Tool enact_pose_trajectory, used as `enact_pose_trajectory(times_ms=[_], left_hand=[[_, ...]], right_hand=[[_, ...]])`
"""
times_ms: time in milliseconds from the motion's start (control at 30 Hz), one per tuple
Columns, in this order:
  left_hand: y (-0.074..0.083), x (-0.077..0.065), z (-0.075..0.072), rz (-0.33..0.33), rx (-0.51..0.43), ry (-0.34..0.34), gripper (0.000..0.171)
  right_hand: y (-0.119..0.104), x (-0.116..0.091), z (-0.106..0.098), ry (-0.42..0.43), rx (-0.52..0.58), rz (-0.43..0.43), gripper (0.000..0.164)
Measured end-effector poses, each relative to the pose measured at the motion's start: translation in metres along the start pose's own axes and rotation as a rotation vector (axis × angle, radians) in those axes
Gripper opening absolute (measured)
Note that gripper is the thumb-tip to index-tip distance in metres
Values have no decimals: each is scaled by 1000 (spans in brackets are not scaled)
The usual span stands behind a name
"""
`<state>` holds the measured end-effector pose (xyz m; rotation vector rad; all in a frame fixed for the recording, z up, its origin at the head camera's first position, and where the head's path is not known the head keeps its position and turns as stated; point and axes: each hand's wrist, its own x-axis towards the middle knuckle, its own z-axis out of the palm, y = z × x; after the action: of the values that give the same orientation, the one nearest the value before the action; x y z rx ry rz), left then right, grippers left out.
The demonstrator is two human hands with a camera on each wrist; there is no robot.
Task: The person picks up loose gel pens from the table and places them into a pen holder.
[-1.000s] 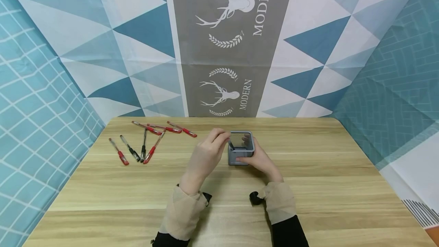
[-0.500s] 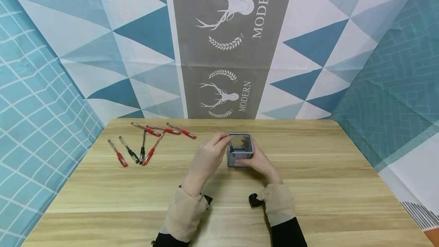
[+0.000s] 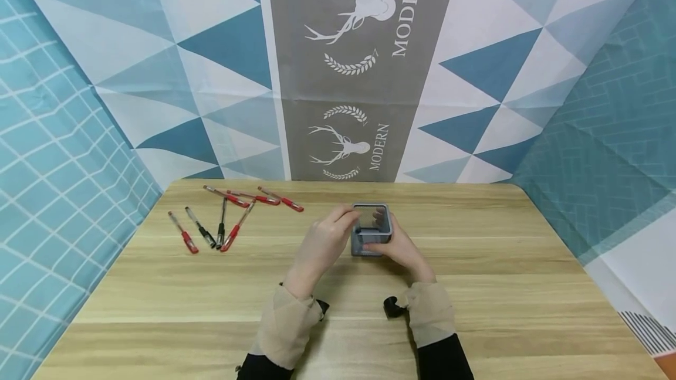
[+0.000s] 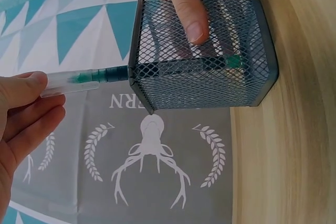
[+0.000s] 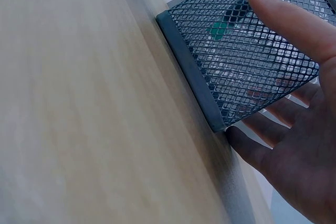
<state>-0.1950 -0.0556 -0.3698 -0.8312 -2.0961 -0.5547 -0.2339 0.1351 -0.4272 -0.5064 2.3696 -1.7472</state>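
A grey mesh pen holder [image 3: 372, 240] stands upright on the wooden table near its middle. My right hand [image 3: 402, 246] grips it from the right, thumb [image 5: 289, 19] on the near mesh wall and fingers round the other side. At the rim, my left hand [image 3: 324, 242] pinches the clear-capped end of a green gel pen [image 4: 107, 74] between thumb and fingertips. Most of the pen's dark barrel is inside the holder, and its green end [image 4: 234, 61] shows through the mesh close to the bottom. In the head view the left fingers cover the pen.
Several red pens [image 3: 232, 236] and two black pens [image 3: 200, 228] lie loose on the back left of the table [image 3: 502, 286], some overlapping. A patterned cloth backdrop [image 3: 222, 75] rises right behind the table's back edge.
The pen has dropped from view behind the left fingers, which have come slightly lower at the holder's rim. The right hand keeps its grip, and the loose pens lie as before.
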Motion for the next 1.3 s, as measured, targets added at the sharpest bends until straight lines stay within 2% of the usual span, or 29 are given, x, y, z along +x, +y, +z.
enact_pose_trajectory(times_ms=[667,867,1100,1300], left_hand=[[0,-1,9,-9,-6,-66,19],[0,-2,11,-9,-2,-108,22],[-2,-2,9,-42,-21,-90,20],[-3,-3,8,-65,-34,-112,16]], right_hand=[[-1,-5,-3,9,0,-9,88],[1,-5,-2,-1,5,-13,89],[0,-3,-1,-3,11,-21,90],[0,-1,0,-13,1,-25,90]])
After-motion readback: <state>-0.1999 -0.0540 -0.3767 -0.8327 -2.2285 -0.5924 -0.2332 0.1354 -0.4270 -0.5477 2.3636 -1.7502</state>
